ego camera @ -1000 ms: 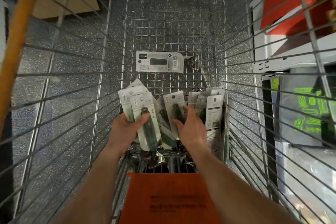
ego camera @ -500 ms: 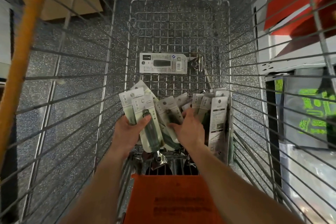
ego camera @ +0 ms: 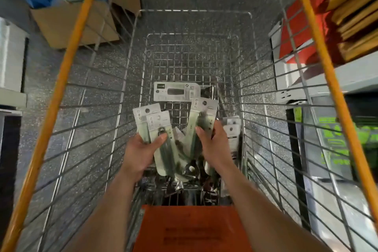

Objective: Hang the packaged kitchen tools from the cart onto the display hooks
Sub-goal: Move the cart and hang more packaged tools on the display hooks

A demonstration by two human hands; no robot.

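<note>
Since a second ago my right hand [ego camera: 212, 145] lifted one package [ego camera: 201, 122] from the pile; my left hand [ego camera: 141, 151] grips two packages [ego camera: 157, 129]. Farther in the cart [ego camera: 192, 63], one package lying flat [ego camera: 177, 91].

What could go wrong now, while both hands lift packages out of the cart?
1. The left hand pinches several fanned packages with one thumb; one may slip back into the cart.
2. The right hand holds its package low, so the card may tilt and catch the wire side.
3. The lone package lying flat farther in could be forgotten.
</note>
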